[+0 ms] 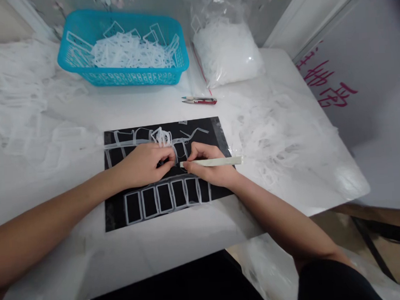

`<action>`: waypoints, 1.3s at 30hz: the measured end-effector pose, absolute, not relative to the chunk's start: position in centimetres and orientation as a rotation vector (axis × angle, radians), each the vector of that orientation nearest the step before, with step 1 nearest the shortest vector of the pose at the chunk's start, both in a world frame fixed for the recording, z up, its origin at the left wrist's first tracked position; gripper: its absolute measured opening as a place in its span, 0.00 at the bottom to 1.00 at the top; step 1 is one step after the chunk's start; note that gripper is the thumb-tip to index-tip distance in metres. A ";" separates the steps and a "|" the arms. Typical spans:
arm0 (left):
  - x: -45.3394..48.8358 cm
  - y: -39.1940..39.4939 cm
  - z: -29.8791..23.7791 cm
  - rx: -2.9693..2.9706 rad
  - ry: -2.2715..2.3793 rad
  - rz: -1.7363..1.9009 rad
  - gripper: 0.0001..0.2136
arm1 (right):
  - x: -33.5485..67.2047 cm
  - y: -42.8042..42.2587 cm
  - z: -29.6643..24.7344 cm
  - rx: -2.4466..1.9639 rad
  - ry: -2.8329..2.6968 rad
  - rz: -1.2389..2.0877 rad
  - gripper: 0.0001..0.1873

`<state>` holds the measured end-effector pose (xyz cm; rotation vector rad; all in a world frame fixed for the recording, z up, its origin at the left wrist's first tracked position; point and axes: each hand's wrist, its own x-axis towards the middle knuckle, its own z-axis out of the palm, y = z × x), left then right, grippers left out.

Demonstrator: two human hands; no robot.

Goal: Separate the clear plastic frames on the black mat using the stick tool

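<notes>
A black mat (117,215) lies on the white table with translucent plastic frames on it. My right hand (209,165) is closed around a slim pale-handled tool (221,161), its tip pointing left toward my left hand. My left hand (149,165) rests on the mat with thumb and fingers pinched together; what they grip is hidden. Just above its knuckles sits a bunch of white plastic frames (161,136). A strip of joined rectangular frames (158,198) runs along the mat's near side. Another frame (180,150) lies between my hands, partly covered.
Behind the mat lie small thread snips (199,100). A blue basket (126,77) of loose frames and a clear bag (229,52) of white pieces stand at the back. Piles of translucent plastic cover the table's left (14,99) and right (271,140).
</notes>
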<state>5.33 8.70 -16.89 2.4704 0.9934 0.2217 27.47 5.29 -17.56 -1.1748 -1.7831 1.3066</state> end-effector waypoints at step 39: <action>4.5 9.2 -18.3 2.477 0.908 0.391 0.06 | 27.1 6.2 -17.7 -1.095 -1.393 1.592 0.14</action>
